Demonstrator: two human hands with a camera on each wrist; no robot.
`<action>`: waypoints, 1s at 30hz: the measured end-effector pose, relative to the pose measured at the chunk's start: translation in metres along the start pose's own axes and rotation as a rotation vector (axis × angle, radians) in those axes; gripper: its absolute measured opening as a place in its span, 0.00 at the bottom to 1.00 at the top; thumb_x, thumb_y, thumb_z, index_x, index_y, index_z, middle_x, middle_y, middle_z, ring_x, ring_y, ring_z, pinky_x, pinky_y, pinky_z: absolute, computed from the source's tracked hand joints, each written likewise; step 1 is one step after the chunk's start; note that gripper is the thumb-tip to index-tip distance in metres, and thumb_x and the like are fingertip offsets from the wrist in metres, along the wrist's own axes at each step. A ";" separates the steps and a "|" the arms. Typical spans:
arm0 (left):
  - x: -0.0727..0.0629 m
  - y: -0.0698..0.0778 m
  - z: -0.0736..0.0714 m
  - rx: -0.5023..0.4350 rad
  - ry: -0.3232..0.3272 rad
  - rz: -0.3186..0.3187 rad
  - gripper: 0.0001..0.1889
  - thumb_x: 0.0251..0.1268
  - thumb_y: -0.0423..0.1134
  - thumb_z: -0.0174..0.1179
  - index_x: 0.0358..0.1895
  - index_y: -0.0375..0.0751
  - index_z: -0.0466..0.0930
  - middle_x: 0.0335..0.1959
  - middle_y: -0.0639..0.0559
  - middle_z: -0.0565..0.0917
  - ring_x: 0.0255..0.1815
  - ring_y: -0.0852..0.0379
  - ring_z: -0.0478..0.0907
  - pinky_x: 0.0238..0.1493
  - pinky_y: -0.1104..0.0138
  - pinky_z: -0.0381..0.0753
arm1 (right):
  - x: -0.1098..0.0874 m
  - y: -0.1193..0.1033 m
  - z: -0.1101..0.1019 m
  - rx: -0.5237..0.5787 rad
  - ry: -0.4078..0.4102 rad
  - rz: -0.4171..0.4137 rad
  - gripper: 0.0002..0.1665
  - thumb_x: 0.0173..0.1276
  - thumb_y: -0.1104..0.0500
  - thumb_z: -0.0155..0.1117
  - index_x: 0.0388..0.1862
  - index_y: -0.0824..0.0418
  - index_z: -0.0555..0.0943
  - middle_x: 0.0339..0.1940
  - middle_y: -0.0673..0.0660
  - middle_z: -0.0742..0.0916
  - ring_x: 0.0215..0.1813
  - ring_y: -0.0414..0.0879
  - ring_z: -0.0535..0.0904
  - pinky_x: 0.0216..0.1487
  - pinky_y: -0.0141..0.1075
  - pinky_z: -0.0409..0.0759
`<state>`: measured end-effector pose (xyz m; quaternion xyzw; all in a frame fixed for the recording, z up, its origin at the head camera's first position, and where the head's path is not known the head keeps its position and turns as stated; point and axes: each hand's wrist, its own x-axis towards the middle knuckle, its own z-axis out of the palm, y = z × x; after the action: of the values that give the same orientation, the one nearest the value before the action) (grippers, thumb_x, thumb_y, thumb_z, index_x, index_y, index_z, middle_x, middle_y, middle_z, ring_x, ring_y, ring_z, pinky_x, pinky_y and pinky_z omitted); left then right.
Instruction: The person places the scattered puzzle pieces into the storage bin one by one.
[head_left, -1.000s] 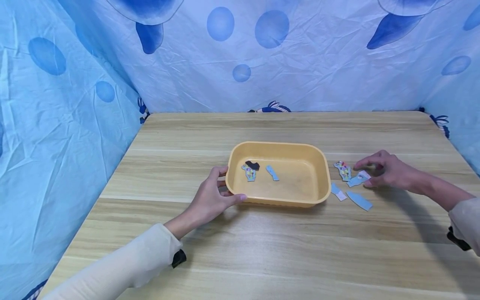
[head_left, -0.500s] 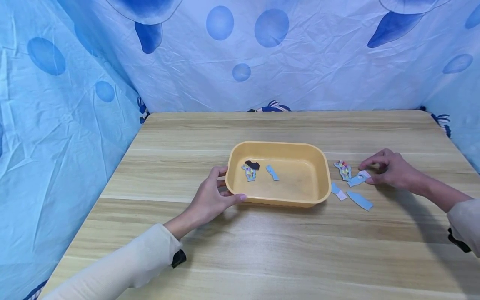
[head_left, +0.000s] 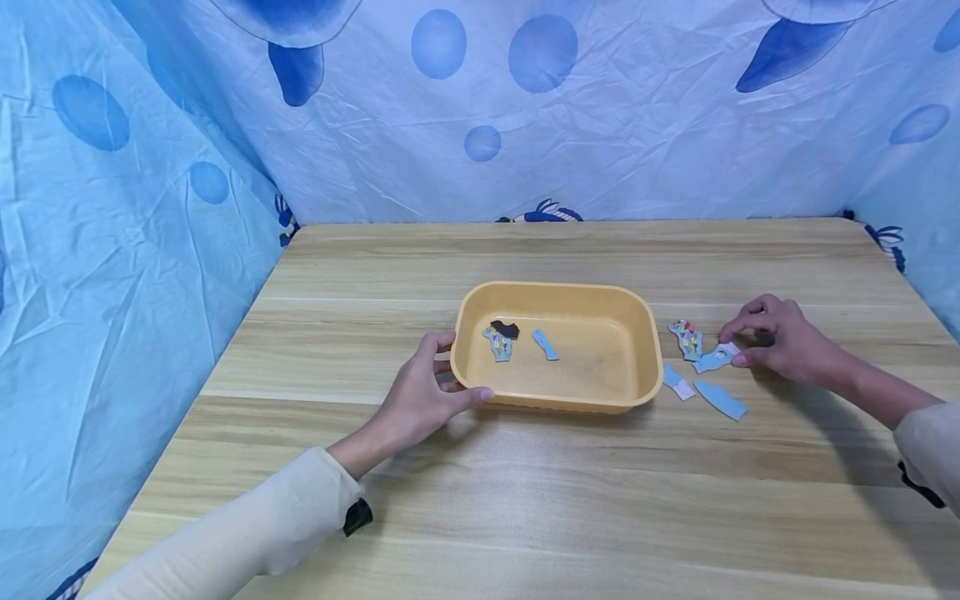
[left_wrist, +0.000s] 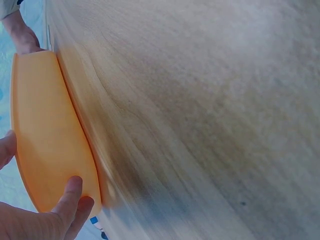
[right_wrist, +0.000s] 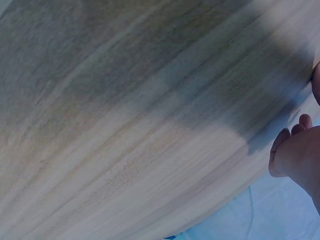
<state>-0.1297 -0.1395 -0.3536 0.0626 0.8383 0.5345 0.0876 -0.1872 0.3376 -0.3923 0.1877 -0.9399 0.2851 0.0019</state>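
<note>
My left hand (head_left: 423, 387) grips the left end of a shallow yellow plastic tray (head_left: 555, 405), thumb over the front rim and fingers along the side. In the left wrist view its fingertips press the wall of the tray (left_wrist: 47, 125). Inside lie a dark piece (head_left: 506, 331), a multicoloured puzzle piece (head_left: 497, 345) and a light blue one (head_left: 545, 344). Right of the tray, my right hand (head_left: 780, 337) pinches a blue-and-white puzzle piece (head_left: 714, 358) between thumb and forefinger, low over the table. In the right wrist view the hand (right_wrist: 297, 155) shows at the right edge, the piece hidden.
Beside the pinched piece lie a multicoloured piece (head_left: 686, 340), a blue-and-pink piece (head_left: 678, 382) and a long blue piece (head_left: 720, 401). The wooden table (head_left: 525, 500) is bordered at the back and sides by a blue patterned curtain (head_left: 637, 142).
My right hand has shifted slightly right and back, its forefinger closing in on the edge of the blue-and-white puzzle piece. The left hand and tray have stayed in place.
</note>
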 end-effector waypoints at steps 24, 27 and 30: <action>0.000 0.000 0.000 0.001 0.003 -0.005 0.46 0.44 0.39 0.78 0.67 0.42 0.60 0.62 0.44 0.72 0.55 0.47 0.79 0.50 0.65 0.84 | 0.000 -0.007 0.000 -0.077 0.006 -0.121 0.16 0.49 0.75 0.73 0.35 0.61 0.83 0.47 0.64 0.73 0.50 0.59 0.61 0.45 0.50 0.56; 0.001 -0.001 0.000 0.000 0.001 -0.005 0.46 0.44 0.40 0.78 0.67 0.43 0.60 0.62 0.44 0.72 0.56 0.47 0.78 0.50 0.65 0.83 | -0.001 -0.008 -0.003 -0.062 -0.003 -0.117 0.17 0.50 0.76 0.72 0.36 0.60 0.83 0.47 0.63 0.73 0.51 0.58 0.60 0.44 0.49 0.55; 0.000 -0.002 -0.001 0.001 0.000 -0.005 0.45 0.44 0.40 0.78 0.67 0.43 0.60 0.62 0.44 0.72 0.56 0.47 0.78 0.50 0.65 0.83 | -0.002 -0.007 -0.006 -0.055 0.004 -0.137 0.18 0.48 0.77 0.72 0.35 0.60 0.83 0.45 0.61 0.74 0.50 0.55 0.60 0.45 0.49 0.55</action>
<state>-0.1302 -0.1408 -0.3548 0.0603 0.8387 0.5339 0.0888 -0.1838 0.3358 -0.3838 0.2507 -0.9325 0.2585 0.0284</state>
